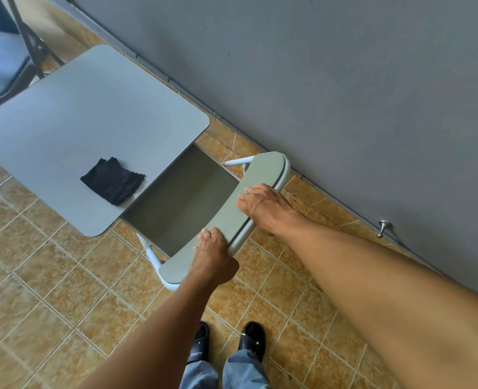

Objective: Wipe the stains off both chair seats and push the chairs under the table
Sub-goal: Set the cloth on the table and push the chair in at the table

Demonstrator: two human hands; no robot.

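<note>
Bare forearms, no sleeves; faded blue jeans [221, 372] over black slide sandals [252, 338] (white lettering on one).

Table [91, 108] stands left of centre, one edge near the wall [344, 80]. Cloth [112, 181] lies on the tabletop near its closest edge. Chair [226, 209] sits partly under the table, backrest toward the person. Left hand [212, 254] and right hand [263, 206] rest on the backrest top. Second chair [4, 60] far left, behind the table
</note>
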